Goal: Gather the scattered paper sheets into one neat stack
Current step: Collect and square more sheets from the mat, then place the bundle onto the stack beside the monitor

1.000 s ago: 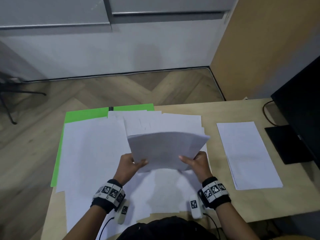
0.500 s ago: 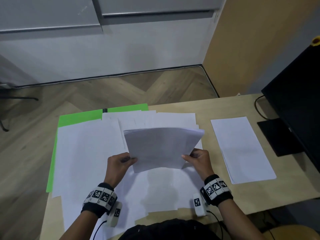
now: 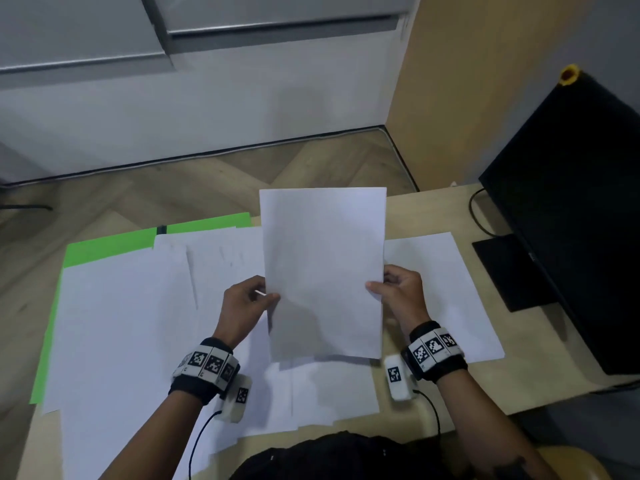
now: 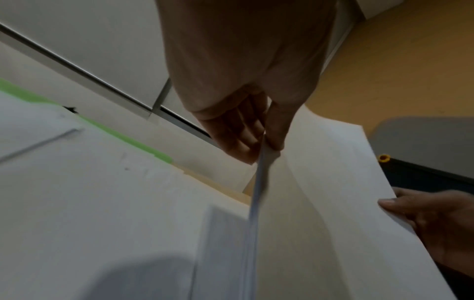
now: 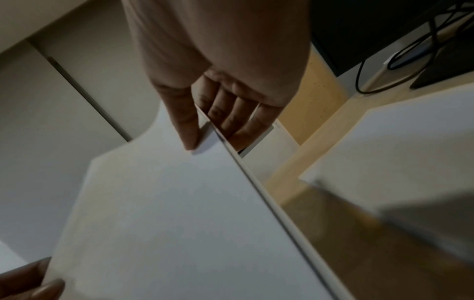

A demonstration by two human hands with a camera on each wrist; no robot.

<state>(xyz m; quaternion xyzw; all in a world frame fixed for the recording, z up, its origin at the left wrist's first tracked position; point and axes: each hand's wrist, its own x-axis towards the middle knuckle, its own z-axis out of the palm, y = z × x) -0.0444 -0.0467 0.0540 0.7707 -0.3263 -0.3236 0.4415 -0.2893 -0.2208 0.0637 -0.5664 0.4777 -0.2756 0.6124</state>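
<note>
Paper stack [image 3: 323,271] now raised upright, left hand [image 3: 244,304] and right hand [image 3: 403,294] pinching its side edges.

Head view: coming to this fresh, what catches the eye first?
The upright bundle of white sheets, held on edge above the desk, with the left hand and the right hand pinching its side edges. Beneath and to its left, loose white sheets overlap on a bright green sheet. At the right, a separate paper stack lies beside a black monitor.
</note>
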